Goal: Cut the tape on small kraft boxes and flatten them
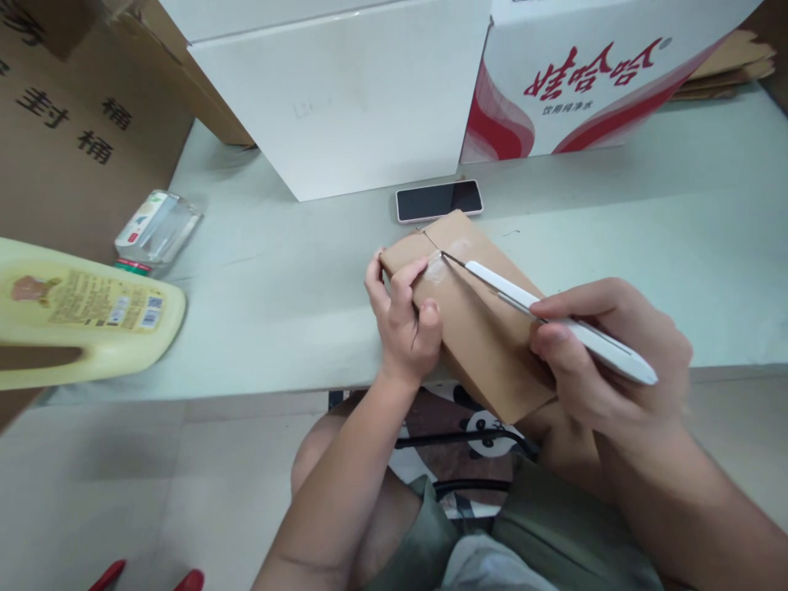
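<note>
A brown cardboard box (pixel 486 328) rests tilted at the table's front edge, one end reaching out over my lap. My left hand (pixel 410 320) grips its left end, fingers over the top and side. In my right hand (pixel 609 353) is a white utility knife (pixel 579 328) with its blade out. The blade's tip touches the box near the seam, at a patch of clear tape (pixel 436 269) close to my left fingertips. My right palm hides part of the box's right side.
A phone (pixel 439 201) lies just behind the box on the pale table (pixel 277 304). Behind it stand a white box (pixel 357 98) and a red-and-white carton (pixel 572 90). At left are a clear bottle (pixel 166 234), a yellow jug (pixel 92 320) and a large brown carton (pixel 80 139).
</note>
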{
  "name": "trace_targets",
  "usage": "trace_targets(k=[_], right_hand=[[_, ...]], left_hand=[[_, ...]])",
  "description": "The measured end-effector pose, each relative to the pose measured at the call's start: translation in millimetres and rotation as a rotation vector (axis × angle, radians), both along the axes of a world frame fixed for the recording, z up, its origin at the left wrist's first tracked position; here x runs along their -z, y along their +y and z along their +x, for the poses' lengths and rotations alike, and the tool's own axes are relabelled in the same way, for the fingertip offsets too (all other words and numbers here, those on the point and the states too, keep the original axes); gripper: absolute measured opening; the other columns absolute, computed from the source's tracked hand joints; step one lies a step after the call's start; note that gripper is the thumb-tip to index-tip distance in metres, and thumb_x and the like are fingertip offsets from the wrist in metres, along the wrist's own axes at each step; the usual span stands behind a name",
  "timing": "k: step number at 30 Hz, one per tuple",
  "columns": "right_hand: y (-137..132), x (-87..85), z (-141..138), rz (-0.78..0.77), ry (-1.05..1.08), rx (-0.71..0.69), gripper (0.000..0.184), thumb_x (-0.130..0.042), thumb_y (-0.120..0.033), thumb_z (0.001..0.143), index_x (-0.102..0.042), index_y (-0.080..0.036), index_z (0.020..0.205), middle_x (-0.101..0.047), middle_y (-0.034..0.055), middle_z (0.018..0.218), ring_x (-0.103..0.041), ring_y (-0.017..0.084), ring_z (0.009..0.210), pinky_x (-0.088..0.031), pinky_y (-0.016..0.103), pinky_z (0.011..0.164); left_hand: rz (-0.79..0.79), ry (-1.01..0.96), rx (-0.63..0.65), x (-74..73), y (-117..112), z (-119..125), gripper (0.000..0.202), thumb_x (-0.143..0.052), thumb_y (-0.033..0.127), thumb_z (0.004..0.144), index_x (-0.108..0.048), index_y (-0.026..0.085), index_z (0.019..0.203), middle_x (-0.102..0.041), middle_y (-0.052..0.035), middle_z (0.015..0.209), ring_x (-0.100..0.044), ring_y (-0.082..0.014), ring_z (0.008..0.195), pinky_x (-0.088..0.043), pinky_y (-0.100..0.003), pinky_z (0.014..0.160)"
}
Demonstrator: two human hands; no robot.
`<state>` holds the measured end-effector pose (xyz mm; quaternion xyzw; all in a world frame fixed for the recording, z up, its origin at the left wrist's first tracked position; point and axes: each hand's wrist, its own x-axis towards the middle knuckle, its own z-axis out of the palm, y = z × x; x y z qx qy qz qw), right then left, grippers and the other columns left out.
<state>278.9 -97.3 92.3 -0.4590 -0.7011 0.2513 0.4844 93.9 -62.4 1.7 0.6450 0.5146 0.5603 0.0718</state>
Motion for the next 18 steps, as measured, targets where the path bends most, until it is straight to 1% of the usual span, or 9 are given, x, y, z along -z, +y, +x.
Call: trace_targets(k=[2, 6, 9, 14, 18], right_hand=[[0.0, 0.2, -0.6, -0.03, 0.006, 0.057, 0.003, -0.07, -0.028, 0.092, -0.07, -0.026, 0.094, -0.061, -0.0042, 0.06, -0.05, 0.011, 0.045, -0.036, 0.027, 0.042], [3.5, 0.6, 0.2, -0.077, 0.031, 0.124, 0.011, -0.067, -0.035, 0.094, -0.071, -0.025, 0.094, -0.058, -0.0044, 0.057, -0.049, 0.011, 0.043, -0.035, 0.026, 0.041], [6.8, -0.8, 1.0, -0.096, 0.03, 0.114, 0.012, -0.067, -0.036, 0.093, -0.07, -0.024, 0.093, -0.059, -0.0047, 0.056, -0.05, 0.011, 0.043, -0.036, 0.025, 0.041], [8.9, -3.4, 0.0, -0.102, 0.022, 0.108, 0.007, -0.068, -0.031, 0.092, -0.068, -0.025, 0.088, -0.06, -0.0047, 0.057, -0.05, 0.011, 0.043, -0.037, 0.025, 0.04], [9.1, -2.7, -1.0, -0.129, 0.041, 0.099, 0.006, -0.068, -0.03, 0.092, -0.067, -0.025, 0.088, -0.06, -0.0049, 0.058, -0.05, 0.011, 0.043, -0.036, 0.025, 0.04]], left_hand=[[-0.01, -0.004, 0.002, 0.2, 0.0, 0.1, 0.044, -0.035, 0.051, 0.101, -0.057, 0.023, 0.128, -0.052, -0.0145, 0.136, -0.038, -0.0335, 0.143, -0.037, -0.054, 0.115], [-0.026, -0.012, -0.007, 1.2, 0.0, -0.2, 0.045, -0.036, 0.052, 0.101, -0.057, 0.023, 0.128, -0.05, -0.0156, 0.138, -0.038, -0.0337, 0.143, -0.037, -0.054, 0.116], [-0.035, -0.001, -0.011, 1.7, 0.0, -0.9, 0.045, -0.034, 0.052, 0.101, -0.056, 0.023, 0.128, -0.05, -0.0154, 0.138, -0.038, -0.0341, 0.143, -0.036, -0.055, 0.116], [-0.05, 0.009, -0.006, 1.9, -0.3, -2.1, 0.045, -0.034, 0.051, 0.101, -0.055, 0.024, 0.129, -0.049, -0.0152, 0.138, -0.038, -0.0343, 0.144, -0.037, -0.055, 0.116], [-0.052, 0.016, -0.014, 3.0, -0.2, -2.5, 0.046, -0.034, 0.052, 0.1, -0.056, 0.024, 0.129, -0.048, -0.0156, 0.139, -0.038, -0.034, 0.144, -0.037, -0.055, 0.116]])
